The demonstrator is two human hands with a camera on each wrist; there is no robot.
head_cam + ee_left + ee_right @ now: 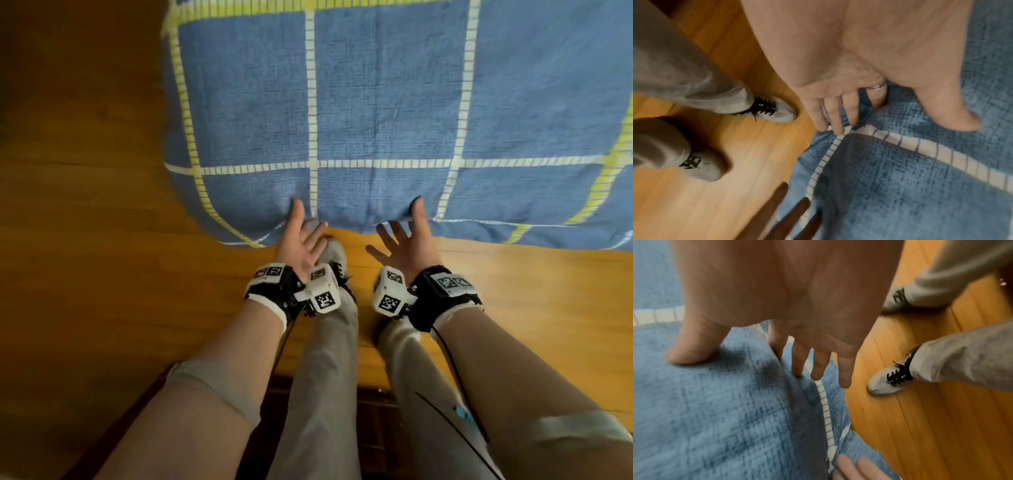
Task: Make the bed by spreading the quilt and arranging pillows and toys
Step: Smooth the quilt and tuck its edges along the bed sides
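Observation:
A blue quilt [376, 102] with white and yellow grid stripes covers the bed, and its near edge hangs over the wooden floor. My left hand [305, 229] and right hand [407, 229] are at that edge, a short way apart. Each thumb lies on top of the cloth. In the left wrist view the left hand [859, 78] has straight fingers [834, 120] touching the quilt [900, 186] along a white stripe. The right hand [777, 313] likewise has straight fingers [818, 366] against the quilt [705, 410]. No pillows or toys are in view.
The orange wooden floor [85, 205] runs to the left of the bed and under me. My grey shoes [777, 110] stand close to the hanging edge, below grey trousers [325, 377]. Something dark brown [370, 418] lies on the floor behind my feet.

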